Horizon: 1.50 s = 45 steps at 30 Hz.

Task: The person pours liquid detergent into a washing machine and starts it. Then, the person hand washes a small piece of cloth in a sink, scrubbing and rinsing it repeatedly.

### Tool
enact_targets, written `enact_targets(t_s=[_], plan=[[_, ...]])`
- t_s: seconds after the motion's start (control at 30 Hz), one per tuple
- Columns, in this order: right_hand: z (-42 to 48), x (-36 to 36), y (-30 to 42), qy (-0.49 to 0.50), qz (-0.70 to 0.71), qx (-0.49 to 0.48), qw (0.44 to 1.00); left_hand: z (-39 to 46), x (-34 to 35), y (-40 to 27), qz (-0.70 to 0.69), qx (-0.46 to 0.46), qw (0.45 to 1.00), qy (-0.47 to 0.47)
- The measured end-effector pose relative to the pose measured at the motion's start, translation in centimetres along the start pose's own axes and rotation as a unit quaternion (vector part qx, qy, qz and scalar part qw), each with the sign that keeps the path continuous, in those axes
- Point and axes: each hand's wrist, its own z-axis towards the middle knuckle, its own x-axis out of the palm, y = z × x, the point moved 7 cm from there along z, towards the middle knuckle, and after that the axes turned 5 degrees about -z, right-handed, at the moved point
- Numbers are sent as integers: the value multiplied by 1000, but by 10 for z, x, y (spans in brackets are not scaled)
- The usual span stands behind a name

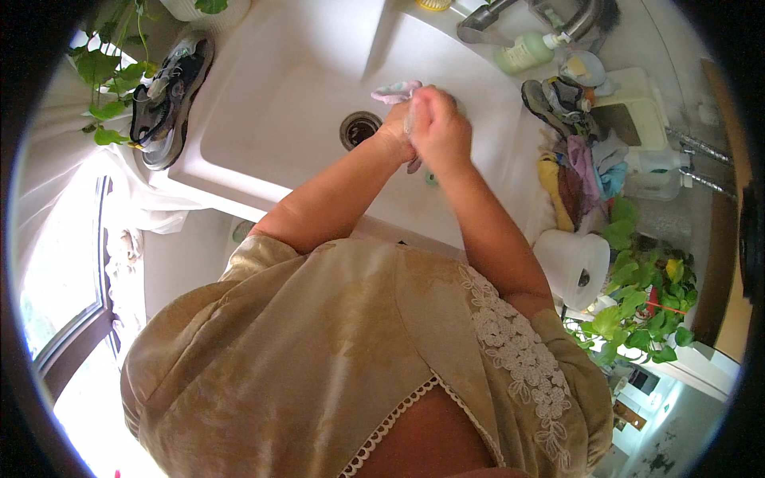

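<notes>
Both my hands are pressed together over a white sink (275, 119), just right of its drain (360, 129). My left hand (395, 128) is closed around a small pinkish, light-patterned cloth item (397, 92), perhaps a sock. My right hand (443, 128), slightly blurred, clasps the same item from the other side. One end of it sticks out beyond the fingers, and a darker bit shows below the hands. Most of the cloth is hidden in my grip. A small green thing (431, 177) lies in the sink by my right wrist, too small to identify.
A dark shoe (173, 101) rests on the left rim near a hanging plant (107, 71). Along the right stand a green pump bottle (529, 52), a faucet (484, 23), another shoe (556, 104), piled coloured cloths (580, 173), a paper roll (571, 266) and a leafy plant (639, 305).
</notes>
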Motion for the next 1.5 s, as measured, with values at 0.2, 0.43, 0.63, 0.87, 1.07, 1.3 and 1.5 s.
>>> enact_targets(t_s=[0.2,0.43,0.63,0.87,1.07,1.3,1.5], plan=[[15,-5,-101,-42,295,173,939,-29,40,-31,-77,-186,977,-71],[3,-16,-71,113,349,168,915,-24,35,-46,-111,-112,982,-105],[6,-19,-83,85,538,182,819,-21,27,-54,-88,-92,987,-93],[9,-28,-78,65,645,192,736,-17,14,-55,56,-51,985,-156],[8,-21,-84,71,602,224,763,-27,53,-51,59,-81,994,31],[5,-29,-62,9,339,166,926,-23,40,-44,-147,-108,980,-75],[21,0,-15,23,-2,56,998,-29,26,-10,-97,-146,980,-96]])
